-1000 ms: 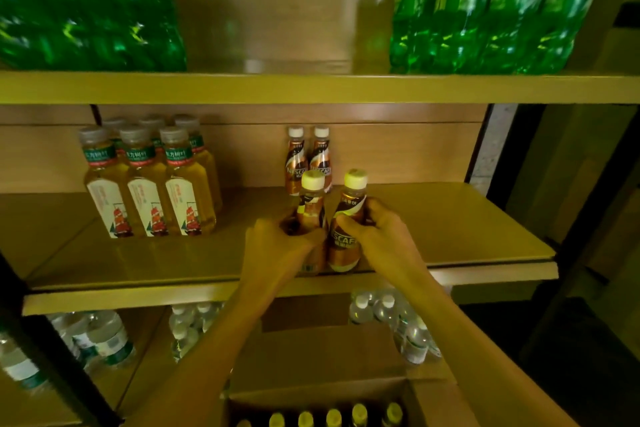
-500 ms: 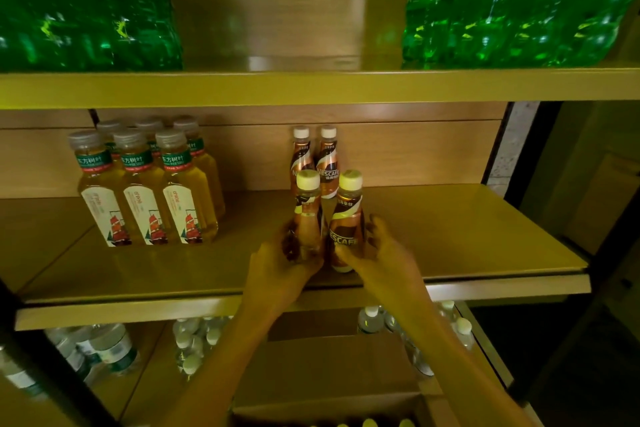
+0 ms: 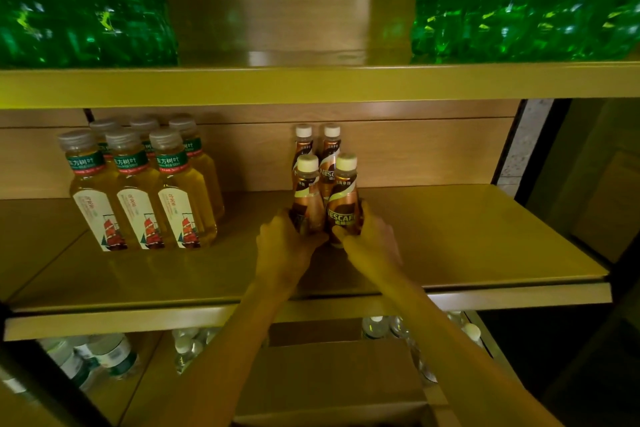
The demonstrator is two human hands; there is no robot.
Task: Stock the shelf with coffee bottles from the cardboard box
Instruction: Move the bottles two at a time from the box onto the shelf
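Note:
On the middle shelf [image 3: 467, 246] two brown coffee bottles with white caps [image 3: 318, 146] stand against the back wall. Directly in front of them are two more coffee bottles with pale yellow caps. My left hand [image 3: 284, 246] grips the left one [image 3: 306, 191] around its lower body. My right hand [image 3: 370, 243] grips the right one [image 3: 344, 198], whose label reads Nescafe. Both held bottles are upright, side by side, close to the back pair. The cardboard box [image 3: 332, 374] sits below between my forearms; its inside is out of view.
Several yellow tea bottles [image 3: 138, 198] stand at the left of the same shelf. Green soda bottles [image 3: 79, 3] fill the top shelf on both sides. Water bottles [image 3: 104, 357] lie on the bottom shelf. A dark frame post [image 3: 505, 146] borders the shelf on the right.
Both hands have carried the two yellow-capped bottles from the shelf's front edge back to just in front of the rear pair. The box's bottle caps have left the view.

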